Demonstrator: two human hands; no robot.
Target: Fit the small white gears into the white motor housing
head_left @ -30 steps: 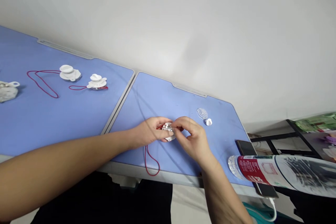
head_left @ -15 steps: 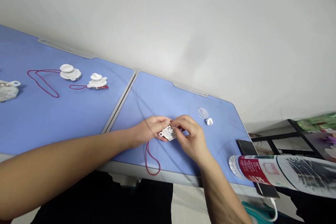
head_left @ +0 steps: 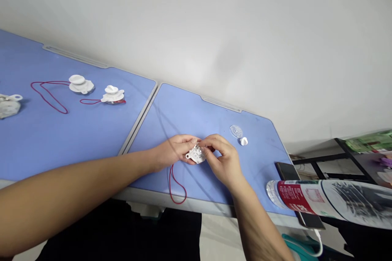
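Note:
Both my hands meet over the middle of the right blue table [head_left: 196, 118]. My left hand [head_left: 173, 151] and my right hand [head_left: 222, 159] pinch a small white round plastic part [head_left: 196, 155] between their fingertips, just above the tabletop. A red wire [head_left: 176, 183] hangs from the part and loops over the table's front edge. A clear round cap [head_left: 235, 131] and a small white knob [head_left: 243, 141] lie a short way beyond my right hand.
On the left blue table [head_left: 61, 130] lie two white parts [head_left: 81, 85] [head_left: 112, 94] with red wires, and a grey round part [head_left: 9, 105] at the far left. A phone [head_left: 286, 171] and a lying water bottle [head_left: 321, 202] sit at the right. A dark shelf [head_left: 352, 159] stands further right.
The white part has tilted and shifted slightly left between my fingers. My right hand has moved a little closer over it. Both arms stay in place.

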